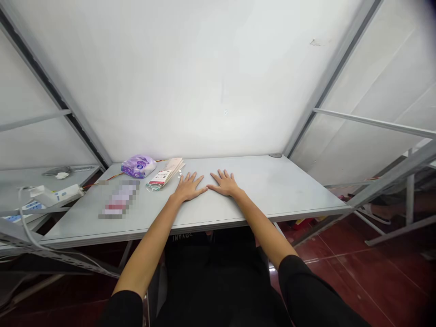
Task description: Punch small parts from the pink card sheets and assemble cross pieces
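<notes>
My left hand [190,186] lies flat on the grey tabletop [272,186], fingers spread, with nothing in it. Close beside it, my right hand [224,183] also rests palm down with its fingers apart; the two thumbs nearly meet. Just left of my left hand are a few small white round bits [180,172] and a stack of cards or booklets [165,174] with a red-and-white front, partly in a clear bag. Neither hand touches the stack.
A purple tissue pack [138,166] stands at the back left, with a blurred-out item [120,199] nearer me. White power strips [57,195] and cables lie on the left. A dark flat object [275,155] sits at the back right. Metal frame posts [303,125] flank the table.
</notes>
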### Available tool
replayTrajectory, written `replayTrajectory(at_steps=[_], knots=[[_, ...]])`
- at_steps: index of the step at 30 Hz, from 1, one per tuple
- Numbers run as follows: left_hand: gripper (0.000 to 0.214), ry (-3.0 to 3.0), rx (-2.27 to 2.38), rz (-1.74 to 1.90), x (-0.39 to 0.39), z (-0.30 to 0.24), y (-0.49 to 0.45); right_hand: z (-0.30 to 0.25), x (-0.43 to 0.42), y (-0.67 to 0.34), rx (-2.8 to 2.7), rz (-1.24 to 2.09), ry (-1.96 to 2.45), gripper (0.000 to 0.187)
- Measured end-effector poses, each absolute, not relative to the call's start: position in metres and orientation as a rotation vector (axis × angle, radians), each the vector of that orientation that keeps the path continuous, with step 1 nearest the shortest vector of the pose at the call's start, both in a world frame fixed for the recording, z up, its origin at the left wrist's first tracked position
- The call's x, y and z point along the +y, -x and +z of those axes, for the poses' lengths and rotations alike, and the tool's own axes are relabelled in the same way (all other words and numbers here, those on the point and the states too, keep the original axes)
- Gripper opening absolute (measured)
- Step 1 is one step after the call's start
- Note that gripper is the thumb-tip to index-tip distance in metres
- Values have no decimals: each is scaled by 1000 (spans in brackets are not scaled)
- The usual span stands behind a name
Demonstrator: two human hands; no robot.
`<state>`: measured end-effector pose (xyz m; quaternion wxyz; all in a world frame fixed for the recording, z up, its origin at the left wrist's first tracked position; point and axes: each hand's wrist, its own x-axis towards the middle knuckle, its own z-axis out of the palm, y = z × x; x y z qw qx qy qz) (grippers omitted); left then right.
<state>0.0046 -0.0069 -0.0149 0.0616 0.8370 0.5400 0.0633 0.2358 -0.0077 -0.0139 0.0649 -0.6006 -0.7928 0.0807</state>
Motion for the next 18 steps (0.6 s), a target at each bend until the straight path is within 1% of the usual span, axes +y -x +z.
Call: replayTrajectory(at_steps=[5, 7, 9, 10, 12, 13, 14, 16, 18], knots=[[80, -2550, 1623, 271, -4, -19, -4, -15, -7, -236, -2361, 231, 1782, 92], [65, -2583, 1587, 414, -3, -15, 1, -14, -8, -236, -2341, 205, 1754, 88], [45, -2579, 1638, 686, -2, -7, 13, -13, -8, -235, -2317, 174, 1706, 75], [40, -2541, 1729, 847, -2, -3, 20, -12, -8, -234, -2309, 157, 1667, 66], [38, -2349, 2060, 1120, -1, 4, 38, -11, -9, -232, -2303, 122, 1577, 47], [42, -2218, 2230, 1157, -1, 6, 47, -10, -9, -231, -2304, 110, 1539, 40], [48, -2085, 2362, 1117, 0, 7, 55, -10, -9, -230, -2302, 102, 1510, 36], [59, -1904, 2457, 888, 1, 6, 67, -9, -9, -229, -2295, 104, 1484, 33], [61, -1851, 2454, 722, 2, 4, 72, -10, -9, -229, -2287, 116, 1478, 32]])
